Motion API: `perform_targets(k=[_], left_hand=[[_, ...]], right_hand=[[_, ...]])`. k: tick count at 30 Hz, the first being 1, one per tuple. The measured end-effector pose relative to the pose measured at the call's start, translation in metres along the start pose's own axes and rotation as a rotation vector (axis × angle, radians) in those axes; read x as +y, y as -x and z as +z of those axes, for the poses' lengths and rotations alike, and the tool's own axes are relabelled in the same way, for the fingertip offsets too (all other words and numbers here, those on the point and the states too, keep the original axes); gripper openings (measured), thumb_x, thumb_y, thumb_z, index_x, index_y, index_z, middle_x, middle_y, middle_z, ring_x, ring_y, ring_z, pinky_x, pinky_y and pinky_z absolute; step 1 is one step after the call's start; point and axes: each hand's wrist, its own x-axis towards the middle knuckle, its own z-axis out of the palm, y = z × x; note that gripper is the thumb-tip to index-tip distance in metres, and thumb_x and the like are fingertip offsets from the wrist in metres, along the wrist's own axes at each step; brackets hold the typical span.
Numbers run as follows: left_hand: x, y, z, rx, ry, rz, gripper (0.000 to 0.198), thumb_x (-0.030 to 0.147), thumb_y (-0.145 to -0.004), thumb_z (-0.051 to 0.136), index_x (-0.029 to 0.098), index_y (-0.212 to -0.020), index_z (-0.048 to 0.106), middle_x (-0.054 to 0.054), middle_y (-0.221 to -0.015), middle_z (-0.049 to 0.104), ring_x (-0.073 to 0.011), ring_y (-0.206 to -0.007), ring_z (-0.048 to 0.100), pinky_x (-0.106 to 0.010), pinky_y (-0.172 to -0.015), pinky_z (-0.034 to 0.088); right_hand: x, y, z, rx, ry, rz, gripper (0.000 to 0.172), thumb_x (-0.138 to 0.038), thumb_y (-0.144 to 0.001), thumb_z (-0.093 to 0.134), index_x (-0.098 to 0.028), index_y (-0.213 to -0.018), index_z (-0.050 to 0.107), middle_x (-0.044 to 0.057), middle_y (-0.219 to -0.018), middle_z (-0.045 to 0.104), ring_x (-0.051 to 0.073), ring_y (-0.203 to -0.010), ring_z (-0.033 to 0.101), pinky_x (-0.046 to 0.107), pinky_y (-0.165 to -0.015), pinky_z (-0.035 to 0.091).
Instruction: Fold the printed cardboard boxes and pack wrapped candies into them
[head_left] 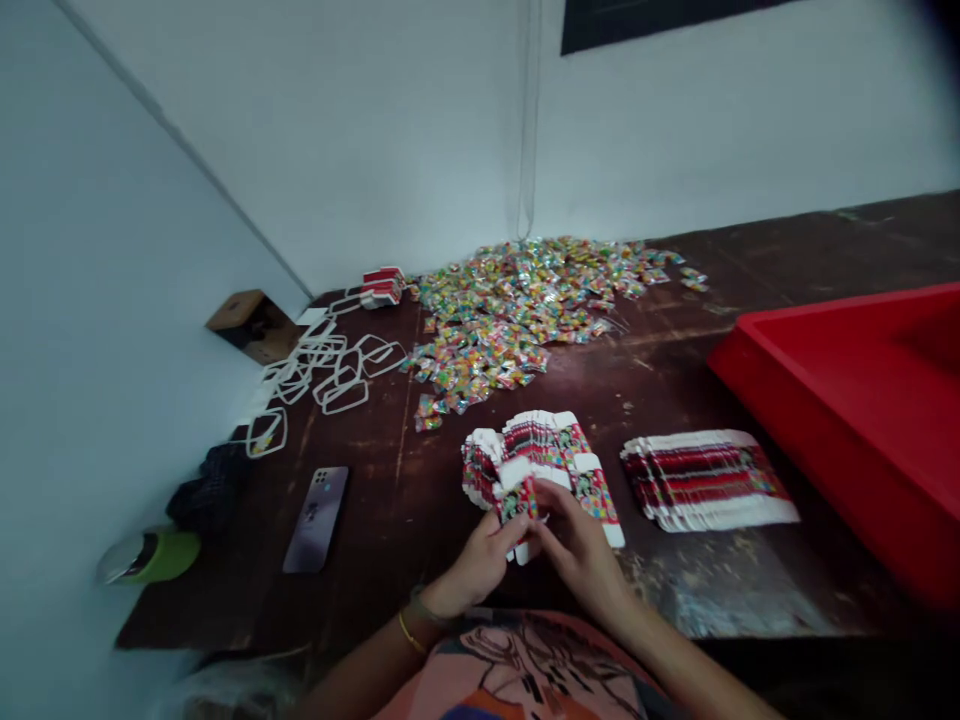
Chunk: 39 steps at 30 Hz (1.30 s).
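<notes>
It looks like a packing workshop. A worn table (pixel 382 520) bears a heap of small packets (pixel 517 300), rows of printed cartons (pixel 705 480) and a red tray (pixel 862 380), against a plain wall (pixel 420 130).

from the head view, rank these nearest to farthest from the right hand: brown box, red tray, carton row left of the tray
From the right hand:
1. Carton row, just to its right
2. Red tray, farther right
3. Brown box, far left by the wall
</notes>
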Motion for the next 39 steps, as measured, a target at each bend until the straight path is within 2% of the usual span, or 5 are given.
perform_targets(k=[4,13,24,33,39], left_hand=[[-0.003,0.007,-0.002,-0.140,-0.001,-0.158,0.031,0.030,-0.066,0.069,0.014,-0.091,0.063,0.001,-0.072,0.058,-0.0109,-0.064,0.046,-0.025,-0.062,0.035],[0.016,0.019,-0.001,-0.586,-0.095,-0.178,0.027,0.030,-0.062,0.073,0.014,-0.082,0.063,-0.001,-0.074,0.060,-0.0126,-0.066,0.051,-0.025,-0.065,0.039],[-0.029,0.018,-0.005,0.018,-0.244,0.188,0.043,0.041,-0.080,0.064,0.018,-0.110,0.044,-0.003,-0.085,0.065,-0.0133,-0.071,0.057,-0.023,-0.067,0.044],[-0.038,0.030,-0.017,-0.178,-0.628,0.413,0.051,0.034,-0.083,0.059,0.017,-0.125,0.034,0.002,-0.074,0.059,-0.0106,-0.062,0.050,-0.022,-0.063,0.039],[-0.032,0.035,-0.017,-0.204,-0.752,0.427,0.022,0.034,-0.086,0.054,0.017,-0.099,0.056,0.001,-0.069,0.057,-0.0103,-0.061,0.048,-0.021,-0.060,0.035]], right_hand=[[-0.009,0.008,-0.008,0.001,0.351,-0.283,0.030,-0.025,-0.084,0.061,-0.030,-0.114,0.062,0.009,-0.129,0.054,0.030,-0.120,0.047,0.053,-0.099,0.039],[-0.039,-0.011,-0.037,-0.609,0.067,-0.115,0.013,-0.033,-0.083,0.065,-0.022,-0.078,0.068,0.008,-0.132,0.051,0.027,-0.115,0.053,0.042,-0.093,0.047],[-0.015,0.025,-0.010,-0.252,-0.450,0.343,0.026,-0.033,-0.086,0.061,-0.023,-0.104,0.045,-0.001,-0.083,0.063,0.012,-0.068,0.056,0.022,-0.061,0.045],[0.017,0.039,-0.015,-0.400,-1.100,0.925,0.029,-0.025,-0.071,0.077,-0.017,-0.091,0.058,-0.005,-0.067,0.059,0.003,-0.050,0.052,0.013,-0.050,0.043],[0.014,0.025,-0.019,-0.471,-0.798,0.787,0.025,-0.028,-0.064,0.080,-0.015,-0.077,0.063,-0.002,-0.070,0.062,0.005,-0.050,0.053,0.019,-0.054,0.048]])
